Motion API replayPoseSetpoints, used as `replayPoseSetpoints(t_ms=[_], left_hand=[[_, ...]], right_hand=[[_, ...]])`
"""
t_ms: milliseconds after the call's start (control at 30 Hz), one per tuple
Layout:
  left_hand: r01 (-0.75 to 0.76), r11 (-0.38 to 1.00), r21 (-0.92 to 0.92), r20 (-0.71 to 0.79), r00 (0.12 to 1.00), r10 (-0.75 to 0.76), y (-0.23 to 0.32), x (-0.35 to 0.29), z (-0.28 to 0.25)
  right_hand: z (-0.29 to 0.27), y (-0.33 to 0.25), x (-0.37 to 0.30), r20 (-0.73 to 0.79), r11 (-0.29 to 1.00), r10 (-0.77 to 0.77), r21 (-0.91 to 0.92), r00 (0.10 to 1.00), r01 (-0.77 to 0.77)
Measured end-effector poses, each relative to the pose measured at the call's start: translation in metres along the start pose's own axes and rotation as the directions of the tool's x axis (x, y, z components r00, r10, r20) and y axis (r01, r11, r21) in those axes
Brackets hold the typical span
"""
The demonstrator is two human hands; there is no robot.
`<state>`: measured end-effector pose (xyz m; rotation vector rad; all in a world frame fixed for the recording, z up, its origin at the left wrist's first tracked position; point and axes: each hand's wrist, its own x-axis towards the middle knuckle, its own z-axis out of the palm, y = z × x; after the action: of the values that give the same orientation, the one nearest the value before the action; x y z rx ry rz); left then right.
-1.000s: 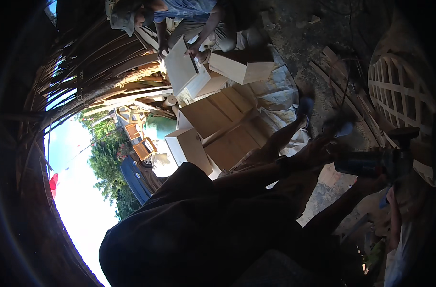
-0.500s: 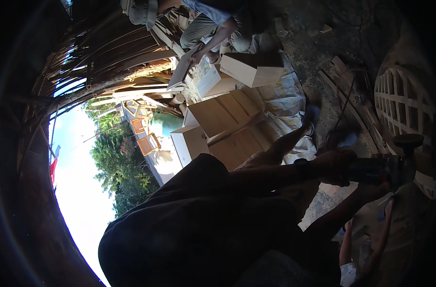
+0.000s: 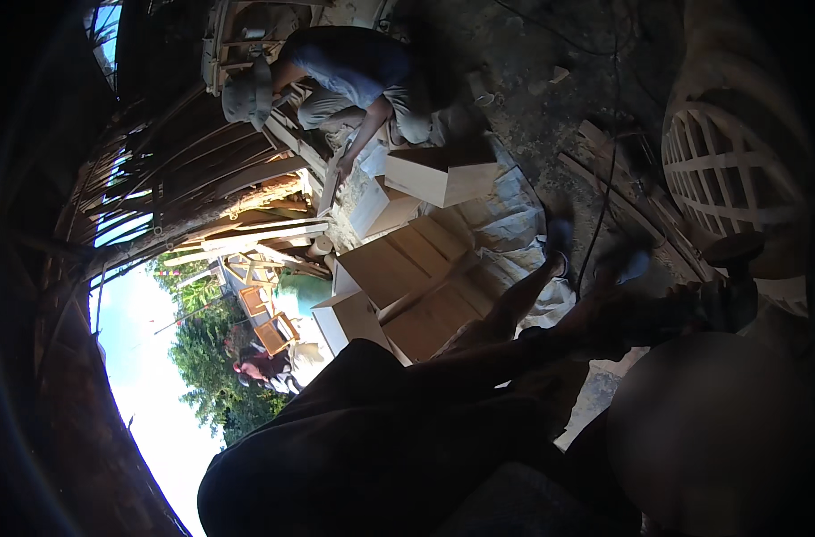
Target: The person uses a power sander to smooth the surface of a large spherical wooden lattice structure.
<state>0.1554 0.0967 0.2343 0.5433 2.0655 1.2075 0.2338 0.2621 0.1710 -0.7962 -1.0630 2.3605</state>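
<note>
Outdoors, a shadowed hand (image 3: 645, 313) closes its grip around a dark power tool (image 3: 716, 300) beside pale, flat-sided wooden boxes (image 3: 407, 268); the other hand's grip is indiscernible.

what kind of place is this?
Most likely a small open-sided woodworking yard. Plain wooden boxes lie stacked on the ground, a co-worker crouches over another box, and a lattice wooden panel stands at right. Trees and sky show past the slatted wall.
</note>
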Motion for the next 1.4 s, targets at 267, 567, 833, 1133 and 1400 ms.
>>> replayPoseSetpoints(t_ms=[267,567,833,1133,1400], left_hand=[[0.198,0.97,0.14,0.165,0.961,-0.22,0.007,0.009,-0.002],[-0.054,0.983,0.177,0.692,0.717,-0.085,0.051,0.104,-0.059],[-0.612,0.73,0.305,0.166,0.789,0.592,0.247,0.343,-0.024],[-0.383,0.794,0.472,-0.184,0.838,0.514,0.32,0.455,0.1],[-0.262,0.816,0.515,-0.287,0.845,0.451,0.325,0.481,0.117]], right_hand=[[0.057,-0.017,-0.003,-0.308,0.998,-0.002,0.053,0.951,0.02],[0.021,-0.039,-0.02,-0.521,0.947,-0.281,-0.014,0.806,0.321],[-0.033,-0.06,-0.012,-0.695,0.907,-0.334,-0.052,0.637,0.418],[-0.045,-0.093,0.033,-0.755,0.939,-0.334,-0.212,0.564,0.273],[-0.048,-0.14,0.056,-0.741,0.929,-0.349,-0.355,0.574,0.107]])
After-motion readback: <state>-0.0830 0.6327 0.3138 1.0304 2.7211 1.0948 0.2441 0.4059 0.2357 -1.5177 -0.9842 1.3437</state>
